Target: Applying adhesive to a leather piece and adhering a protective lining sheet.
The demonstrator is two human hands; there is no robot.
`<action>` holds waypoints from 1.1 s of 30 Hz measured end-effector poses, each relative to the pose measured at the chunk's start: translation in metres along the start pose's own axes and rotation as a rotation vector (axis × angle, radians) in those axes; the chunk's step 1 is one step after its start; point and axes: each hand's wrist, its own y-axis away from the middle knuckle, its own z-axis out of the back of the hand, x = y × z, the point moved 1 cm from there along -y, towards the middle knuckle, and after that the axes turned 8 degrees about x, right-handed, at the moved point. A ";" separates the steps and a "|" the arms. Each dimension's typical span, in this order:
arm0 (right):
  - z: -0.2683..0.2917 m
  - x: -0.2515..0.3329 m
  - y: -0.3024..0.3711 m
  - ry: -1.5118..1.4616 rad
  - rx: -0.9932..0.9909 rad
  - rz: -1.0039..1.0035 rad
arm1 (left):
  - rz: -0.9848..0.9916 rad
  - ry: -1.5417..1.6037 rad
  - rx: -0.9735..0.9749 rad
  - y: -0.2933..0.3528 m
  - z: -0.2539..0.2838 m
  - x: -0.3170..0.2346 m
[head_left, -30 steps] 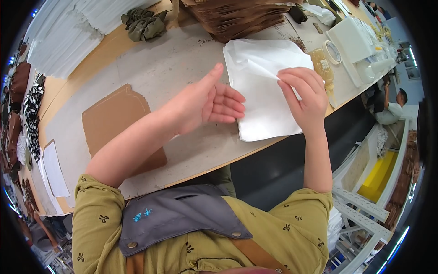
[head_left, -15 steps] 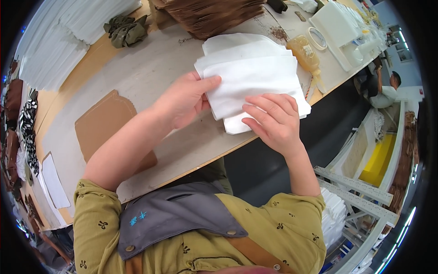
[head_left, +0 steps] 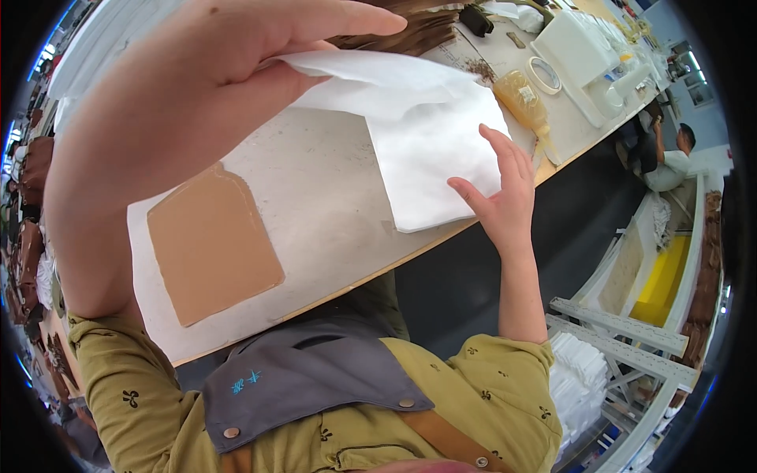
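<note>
Left hand pinched a raised white sheet, right hand was spread near white sheets, brown panel lay on the tabletop, amber bottle beside them.

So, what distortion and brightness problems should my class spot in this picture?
Head view: fisheye curvature bends the front edge of the table; the same view shows the white sheets nearly washed out, and there the left hand looms larger than the right hand.

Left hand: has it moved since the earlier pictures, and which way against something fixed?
Yes. Judged against the yellowish bottle, the left hand has gone up in the view, from lower to higher, and somewhat farther left.
</note>
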 end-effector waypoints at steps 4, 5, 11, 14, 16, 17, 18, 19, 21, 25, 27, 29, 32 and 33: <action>-0.002 0.025 -0.007 -0.763 0.118 -0.219 | 0.073 0.567 0.271 0.022 0.018 -0.014; -0.002 0.029 -0.009 -0.988 0.140 -0.213 | 0.097 0.486 0.239 0.027 0.015 -0.016; -0.004 0.045 0.023 -1.600 0.379 -0.375 | 0.155 0.801 0.213 0.054 -0.009 -0.013; -0.016 0.042 0.057 -1.752 0.373 -0.452 | 0.226 0.927 0.221 0.068 -0.024 -0.012; -0.016 0.058 0.068 -1.846 0.395 -0.428 | 0.266 1.034 0.152 0.083 -0.042 -0.010; -0.013 0.067 0.070 -1.749 0.282 -0.541 | 0.364 1.053 0.118 0.092 -0.054 -0.006; -0.012 0.076 0.072 -1.649 0.168 -0.646 | 0.464 1.069 0.086 0.101 -0.064 -0.001; -0.013 0.085 0.072 -1.663 0.210 -0.635 | 0.495 1.070 0.055 0.110 -0.073 0.004; -0.009 0.103 0.069 -1.224 0.006 -0.509 | 0.643 1.120 0.057 0.133 -0.089 0.010; -0.022 0.131 0.057 -1.090 0.072 -0.393 | 0.674 1.420 -0.285 0.185 -0.127 0.008; -0.033 0.146 0.049 -1.035 0.138 -0.329 | 0.688 1.332 -0.422 0.211 -0.140 0.005; -0.044 0.161 0.043 -1.012 0.198 -0.282 | 0.694 1.240 -0.545 0.235 -0.147 0.000; -0.066 0.189 0.035 -0.959 0.247 -0.198 | 0.768 1.105 -0.656 0.271 -0.158 0.000; -0.072 0.197 0.032 -0.952 0.240 -0.155 | 0.769 1.041 -0.765 0.278 -0.162 -0.001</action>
